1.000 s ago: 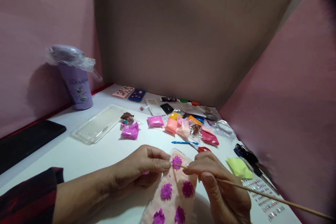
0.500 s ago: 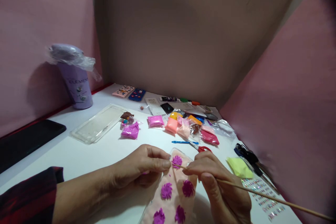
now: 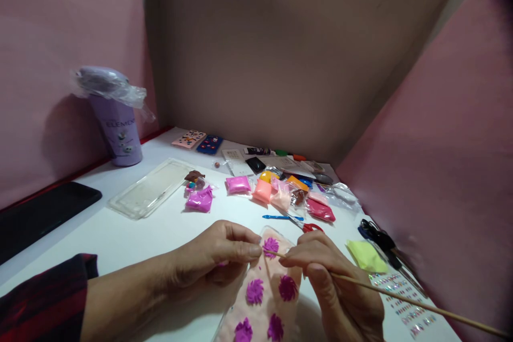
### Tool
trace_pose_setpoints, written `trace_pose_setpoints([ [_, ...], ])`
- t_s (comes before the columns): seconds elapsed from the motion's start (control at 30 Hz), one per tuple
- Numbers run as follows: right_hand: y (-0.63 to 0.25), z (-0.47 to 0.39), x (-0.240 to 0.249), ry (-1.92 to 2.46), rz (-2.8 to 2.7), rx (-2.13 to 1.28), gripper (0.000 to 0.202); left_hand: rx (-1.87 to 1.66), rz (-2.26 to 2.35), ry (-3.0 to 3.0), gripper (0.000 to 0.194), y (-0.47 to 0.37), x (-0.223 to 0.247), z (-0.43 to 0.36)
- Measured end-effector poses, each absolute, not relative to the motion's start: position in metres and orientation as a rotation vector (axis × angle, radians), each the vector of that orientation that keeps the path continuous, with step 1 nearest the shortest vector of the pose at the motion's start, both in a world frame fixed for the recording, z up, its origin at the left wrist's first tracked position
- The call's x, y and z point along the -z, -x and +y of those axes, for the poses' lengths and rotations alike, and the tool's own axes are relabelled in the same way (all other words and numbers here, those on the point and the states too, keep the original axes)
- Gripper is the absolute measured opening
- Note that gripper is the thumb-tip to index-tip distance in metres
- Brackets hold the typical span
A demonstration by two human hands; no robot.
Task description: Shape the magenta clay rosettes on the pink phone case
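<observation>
Peach-coated case [image 3: 270, 299], head view: left fingers [image 3: 249, 250] have got its upper left edge pinched, right fingers [image 3: 298, 253] are over its right side, gripping a wooden stick [image 3: 401, 296], tip right on the top purple flower [image 3: 271, 245].

I watch through one head-worn camera, looking forward and down from above the near edge of the counter [image 3: 160, 238]. The peach panel [image 3: 267, 307] sits close below my lens; the counter's far edge lies well off, with the brownish wall [image 3: 260, 53] behind filling my upper view.
</observation>
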State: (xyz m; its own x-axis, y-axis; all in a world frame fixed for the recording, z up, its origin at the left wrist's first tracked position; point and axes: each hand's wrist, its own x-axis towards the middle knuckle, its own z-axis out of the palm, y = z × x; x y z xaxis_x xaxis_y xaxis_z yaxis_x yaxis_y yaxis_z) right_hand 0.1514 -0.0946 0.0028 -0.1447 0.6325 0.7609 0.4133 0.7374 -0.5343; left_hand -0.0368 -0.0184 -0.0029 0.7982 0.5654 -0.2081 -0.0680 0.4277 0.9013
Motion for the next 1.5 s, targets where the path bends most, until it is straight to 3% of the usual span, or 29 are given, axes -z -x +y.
trace_pose_setpoints([
  [1.07,-0.1550,-0.0972,0.0002,0.830,-1.777,-0.299,0.022,-0.421,0.538,-1.047,0.018,0.0366,0.0034,-0.0190],
  [1.37,-0.1550,-0.0965,-0.0010,0.848,-1.515,-0.243,0.024,-0.470,0.531,-1.042,0.018,0.0380,0.0068,-0.0182],
  [1.5,-0.1563,-0.0920,0.0016,1.093,-1.286,-0.246,0.020,-0.474,0.559,-1.018,0.020,0.0383,0.0018,-0.0184],
])
